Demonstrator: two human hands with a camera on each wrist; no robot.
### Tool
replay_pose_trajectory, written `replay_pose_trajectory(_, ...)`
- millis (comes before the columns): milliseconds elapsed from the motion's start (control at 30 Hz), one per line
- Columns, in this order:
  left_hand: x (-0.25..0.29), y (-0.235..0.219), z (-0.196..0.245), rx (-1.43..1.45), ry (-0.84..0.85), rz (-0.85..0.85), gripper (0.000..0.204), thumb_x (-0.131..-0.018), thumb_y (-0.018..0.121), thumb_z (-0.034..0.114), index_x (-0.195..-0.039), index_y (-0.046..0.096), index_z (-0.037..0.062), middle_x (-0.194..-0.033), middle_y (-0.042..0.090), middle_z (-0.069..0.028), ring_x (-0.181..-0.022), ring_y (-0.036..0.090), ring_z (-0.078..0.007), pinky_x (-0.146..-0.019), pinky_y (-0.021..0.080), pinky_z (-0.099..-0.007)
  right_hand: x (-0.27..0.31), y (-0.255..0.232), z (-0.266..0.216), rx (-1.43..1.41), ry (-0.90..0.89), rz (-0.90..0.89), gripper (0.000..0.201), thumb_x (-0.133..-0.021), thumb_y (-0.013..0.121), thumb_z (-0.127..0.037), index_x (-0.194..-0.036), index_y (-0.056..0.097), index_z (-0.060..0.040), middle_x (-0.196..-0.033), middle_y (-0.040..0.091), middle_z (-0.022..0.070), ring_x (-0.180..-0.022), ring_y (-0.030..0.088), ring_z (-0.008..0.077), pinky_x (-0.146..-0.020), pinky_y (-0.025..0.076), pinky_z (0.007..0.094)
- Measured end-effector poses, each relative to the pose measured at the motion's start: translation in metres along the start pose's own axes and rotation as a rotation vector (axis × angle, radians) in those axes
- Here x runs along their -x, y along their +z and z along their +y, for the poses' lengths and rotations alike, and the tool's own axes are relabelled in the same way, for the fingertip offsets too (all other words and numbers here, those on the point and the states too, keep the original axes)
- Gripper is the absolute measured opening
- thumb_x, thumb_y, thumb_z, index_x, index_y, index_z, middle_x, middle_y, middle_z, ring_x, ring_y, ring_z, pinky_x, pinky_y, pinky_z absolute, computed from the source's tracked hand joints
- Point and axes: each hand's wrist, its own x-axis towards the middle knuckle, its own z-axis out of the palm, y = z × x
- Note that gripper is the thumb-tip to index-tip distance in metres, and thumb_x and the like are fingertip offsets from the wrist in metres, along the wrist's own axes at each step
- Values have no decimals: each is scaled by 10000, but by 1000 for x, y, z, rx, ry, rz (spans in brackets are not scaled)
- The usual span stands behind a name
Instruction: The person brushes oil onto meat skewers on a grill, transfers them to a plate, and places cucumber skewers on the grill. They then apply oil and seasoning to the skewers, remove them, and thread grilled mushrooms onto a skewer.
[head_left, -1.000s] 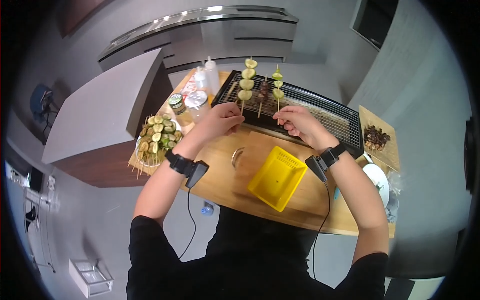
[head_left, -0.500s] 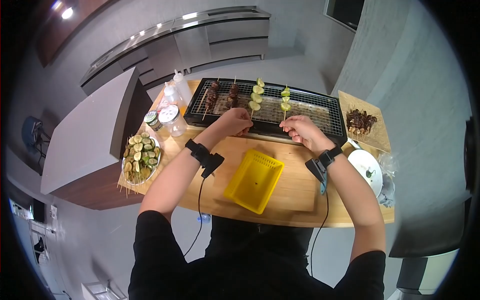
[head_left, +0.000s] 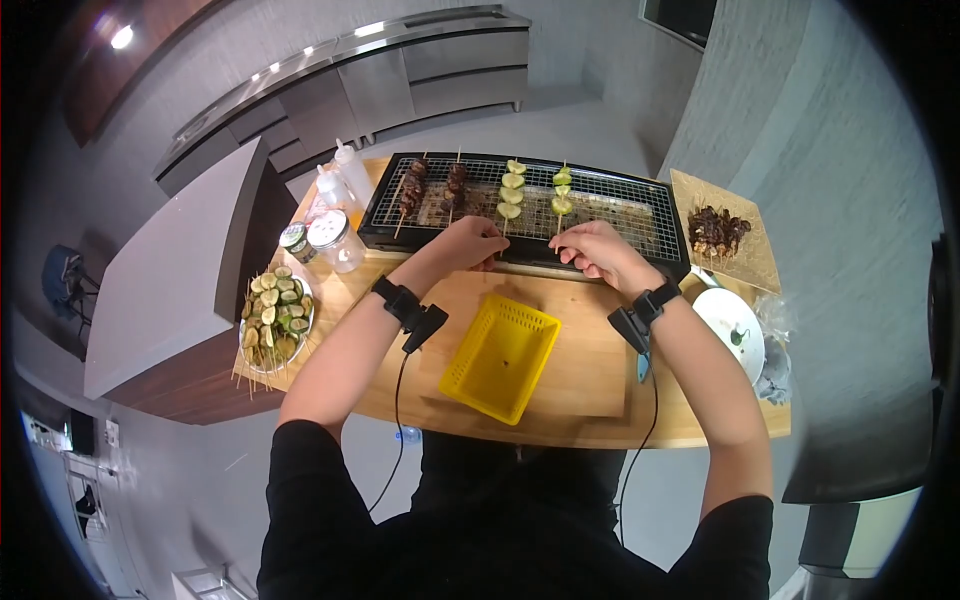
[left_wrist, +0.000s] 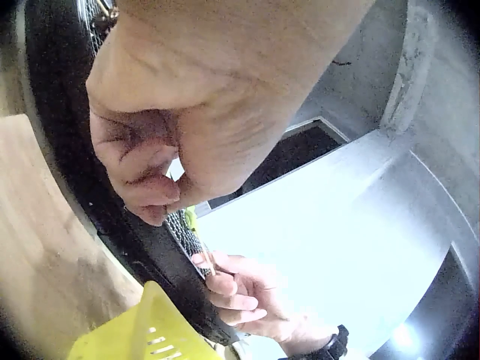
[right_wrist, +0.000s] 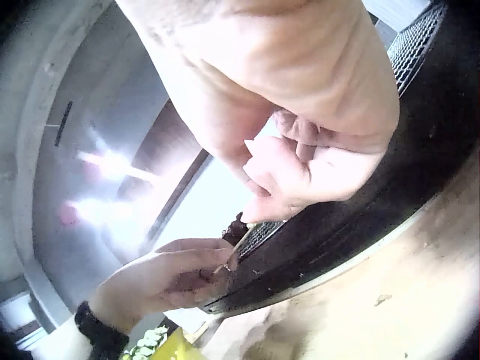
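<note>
In the head view my left hand [head_left: 467,243] pinches the near end of the stick of a green vegetable skewer [head_left: 511,196]. My right hand [head_left: 604,254] pinches the stick of another green vegetable skewer [head_left: 562,200]. Both skewers lie over the black grill [head_left: 628,212], pieces toward its far side. Two dark meat skewers, one at the grill's left end [head_left: 411,190] and one beside it [head_left: 455,187], lie on the mesh. Curled fingers and thumbs show in both wrist views; the left wrist view also shows the right hand [left_wrist: 251,296] on its stick.
A yellow basket [head_left: 501,360] sits on the wooden table [head_left: 590,380] before me. On the left stand a plate of vegetable skewers [head_left: 273,318], a clear jar [head_left: 337,242] and squeeze bottles [head_left: 352,172]. Right are a board [head_left: 759,247] of meat skewers and a white plate [head_left: 727,310].
Both vegetable skewers, seen raised over the grill a second ago, are now lower, along the mesh. The head view has shifted, showing more of the grill's left end. Both hands still pinch their sticks.
</note>
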Motion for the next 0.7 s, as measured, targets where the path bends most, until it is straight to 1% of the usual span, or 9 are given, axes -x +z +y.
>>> replay_pose_trajectory(133, 12, -5, 5, -61, 16, -12, 271, -1033, 682, 283, -990, 685, 15, -699, 681, -35, -568, 597, -94, -504, 444, -256, 6, 1, -4, 162, 14, 35, 158, -996, 666, -184, -946, 706, -39, -769, 646, 0, -558, 458, 39, -447, 317, 201)
replay_pose_trajectory(233, 39, -13, 10, -71, 40, 15, 274, -1039, 678, 292, -998, 687, 21, -689, 673, -25, -560, 580, -82, -497, 427, -252, 8, 8, -10, 298, -10, 150, 162, -1012, 667, -197, -940, 695, -55, -738, 616, -16, -541, 436, 38, -449, 294, 202)
replay_pose_trajectory(267, 50, -16, 10, -68, 43, 33, 275, -1041, 676, 294, -1000, 687, 23, -685, 669, -21, -557, 572, -77, -495, 421, -251, 11, 12, -15, 275, -39, 129, 167, -1019, 666, -204, -940, 692, -60, -732, 604, -22, -539, 431, 36, -450, 288, 203)
replay_pose_trajectory(400, 107, -43, -12, 39, 93, 94, 258, -1057, 657, 286, -1009, 687, 34, -681, 651, -3, -542, 528, -59, -495, 394, -240, 26, 44, -43, 191, -138, -24, 189, -1040, 671, -230, -947, 692, -66, -706, 555, -44, -542, 417, 27, -458, 278, 211)
replay_pose_trajectory(467, 147, -61, -22, 90, 75, 150, 248, -1063, 649, 279, -1005, 684, 41, -687, 644, 6, -538, 508, -50, -497, 382, -233, 26, 73, -58, 271, -185, -109, 204, -1065, 645, -259, -979, 695, -81, -707, 547, -67, -538, 420, 15, -477, 294, 194)
replay_pose_trajectory(500, 171, -68, -21, 98, 17, 224, 234, -1062, 652, 271, -979, 671, 54, -690, 629, 21, -534, 495, -41, -500, 374, -221, 26, 89, -65, 293, -208, -145, 195, -1059, 648, -249, -1001, 708, -73, -712, 562, -61, -532, 428, 15, -477, 301, 194)
replay_pose_trajectory(600, 221, -97, -61, 212, -62, 360, 213, -1054, 658, 255, -960, 660, 63, -680, 606, 36, -531, 483, -35, -494, 367, -213, 10, 134, -77, 321, -250, -315, 190, -1034, 664, -223, -992, 740, -54, -731, 631, -20, -552, 503, 53, -488, 374, 220)
replay_pose_trajectory(633, 237, -104, -68, 164, -124, 447, 192, -1046, 663, 234, -953, 658, 66, -668, 588, 45, -528, 482, -30, -490, 363, -206, 2, 150, -78, 335, -268, -367, 200, -1005, 698, -247, -1008, 744, -52, -745, 655, -8, -538, 518, 58, -476, 387, 231)
replay_pose_trajectory(700, 268, -117, -79, 158, -186, 499, 190, -1043, 664, 227, -947, 654, 63, -665, 589, 45, -525, 482, -30, -487, 360, -206, -9, 185, -83, 338, -238, -451, 219, -980, 722, -269, -1008, 743, -53, -743, 655, -2, -530, 513, 60, -474, 391, 236)
